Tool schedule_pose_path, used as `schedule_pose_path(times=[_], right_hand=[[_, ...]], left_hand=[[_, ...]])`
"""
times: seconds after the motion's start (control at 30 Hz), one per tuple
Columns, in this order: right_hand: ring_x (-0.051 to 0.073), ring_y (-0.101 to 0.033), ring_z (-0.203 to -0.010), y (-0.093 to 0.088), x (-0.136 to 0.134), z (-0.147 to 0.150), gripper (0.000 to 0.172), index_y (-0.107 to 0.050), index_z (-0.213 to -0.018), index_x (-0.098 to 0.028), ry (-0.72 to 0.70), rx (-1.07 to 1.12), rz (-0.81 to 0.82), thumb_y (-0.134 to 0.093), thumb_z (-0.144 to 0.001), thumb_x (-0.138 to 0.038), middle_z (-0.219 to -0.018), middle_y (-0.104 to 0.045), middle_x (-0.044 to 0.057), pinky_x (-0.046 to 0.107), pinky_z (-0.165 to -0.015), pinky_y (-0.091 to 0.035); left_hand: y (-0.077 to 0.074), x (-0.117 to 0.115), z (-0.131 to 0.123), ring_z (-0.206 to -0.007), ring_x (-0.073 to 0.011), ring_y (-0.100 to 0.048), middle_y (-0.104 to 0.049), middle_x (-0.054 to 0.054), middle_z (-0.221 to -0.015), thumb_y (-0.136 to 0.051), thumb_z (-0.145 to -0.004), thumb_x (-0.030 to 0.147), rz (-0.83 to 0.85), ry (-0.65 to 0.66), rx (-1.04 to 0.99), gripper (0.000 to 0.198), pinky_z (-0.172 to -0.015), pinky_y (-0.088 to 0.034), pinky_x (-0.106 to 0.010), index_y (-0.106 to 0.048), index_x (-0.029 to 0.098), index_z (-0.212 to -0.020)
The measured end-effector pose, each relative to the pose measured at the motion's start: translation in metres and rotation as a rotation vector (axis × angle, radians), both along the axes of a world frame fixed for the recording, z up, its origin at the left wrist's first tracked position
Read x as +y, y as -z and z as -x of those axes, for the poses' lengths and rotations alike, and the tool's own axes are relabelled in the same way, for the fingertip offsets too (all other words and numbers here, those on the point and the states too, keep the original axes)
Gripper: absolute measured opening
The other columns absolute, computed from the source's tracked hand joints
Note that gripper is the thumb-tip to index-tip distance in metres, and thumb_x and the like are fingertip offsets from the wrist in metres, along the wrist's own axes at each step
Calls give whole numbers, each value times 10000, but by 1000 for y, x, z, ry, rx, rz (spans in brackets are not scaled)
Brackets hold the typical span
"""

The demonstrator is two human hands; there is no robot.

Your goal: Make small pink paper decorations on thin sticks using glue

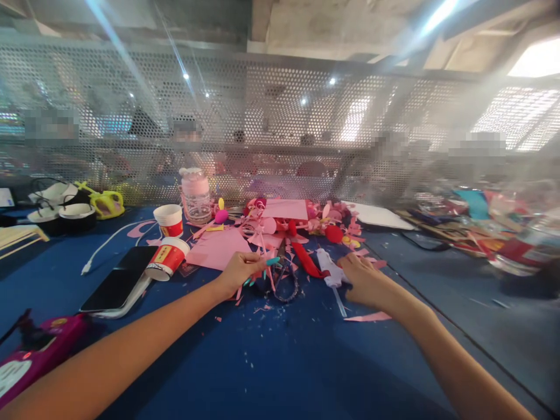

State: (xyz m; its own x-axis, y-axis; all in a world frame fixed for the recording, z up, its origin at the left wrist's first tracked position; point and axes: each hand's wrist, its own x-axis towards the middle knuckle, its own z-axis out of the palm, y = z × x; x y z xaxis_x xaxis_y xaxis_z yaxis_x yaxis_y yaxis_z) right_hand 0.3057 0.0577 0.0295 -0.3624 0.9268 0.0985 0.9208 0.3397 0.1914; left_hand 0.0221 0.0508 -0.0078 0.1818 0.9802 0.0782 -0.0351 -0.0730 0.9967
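Note:
My left hand (240,275), with teal nails, is closed in a pinch on a thin pink strip (272,279) above the blue table. Just beyond its fingertips lies a pair of dark-handled scissors (286,287), partly covered by scraps. My right hand (365,283) has its fingers curled at the side of a white glue gun (329,268), whose clear glue stick (339,302) points toward me. Most of the gun's handle side is hidden by these fingers. A red ribbon-like piece (307,261) lies left of the gun. Pink sheets (219,248) and scraps are heaped behind both hands.
Two paper cups (167,259), a phone (120,279), a white cable (102,248) and a pink-lidded bottle (196,197) stand or lie on the left. A purple device (48,344) is at lower left. A perforated metal screen (280,128) borders the back. Clear plastic containers (522,251) sit at right.

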Motion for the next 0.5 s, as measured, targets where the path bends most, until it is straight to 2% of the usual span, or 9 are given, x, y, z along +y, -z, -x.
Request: schedule_pose_path(times=[0.1, 0.23, 0.37, 0.43, 0.5], right_hand=[[266, -517, -834, 9, 6, 5, 334, -511, -861, -105, 14, -28, -19, -493, -528, -93, -912, -504, 142, 321, -669, -379], [270, -502, -824, 3, 7, 13, 205, -486, -814, -117, -36, 59, -105, -485, -620, -180, -866, -502, 145, 353, -718, -383], [253, -512, -799, -11, 1, 16, 194, -441, -860, -151, -78, 355, -241, -453, -681, -225, -876, -518, 138, 353, -692, -402], [228, -526, -728, -16, -6, 20, 164, -429, -851, -184, -132, 549, -238, -438, -695, -235, -821, -541, 95, 335, -629, -406], [195, -522, -645, -20, -16, 26, 72, -438, -763, -203, -222, 735, -169, -417, -729, -263, -725, -550, 55, 319, -601, -403]], left_hand=[[1, -1, 0, -357, -24, -344, -450, 48, -428, -712, -532, 497, 1, 17, -52, 402, -368, -236, -183, -617, 108, -561], [-2, -6, -2, -344, -21, -326, -420, 57, -394, -733, -518, 465, 30, 48, -123, 366, -362, -218, -187, -630, 115, -549], [-5, -10, -5, -332, -23, -324, -397, 65, -377, -747, -511, 430, 70, 98, -117, 331, -350, -184, -184, -638, 120, -551], [-5, -11, -5, -332, -19, -316, -383, 69, -376, -738, -532, 419, 73, 104, -122, 322, -351, -175, -182, -626, 118, -536], [-5, -11, -4, -333, -16, -306, -368, 71, -373, -731, -551, 408, 66, 111, -117, 323, -355, -169, -183, -600, 117, -506]])
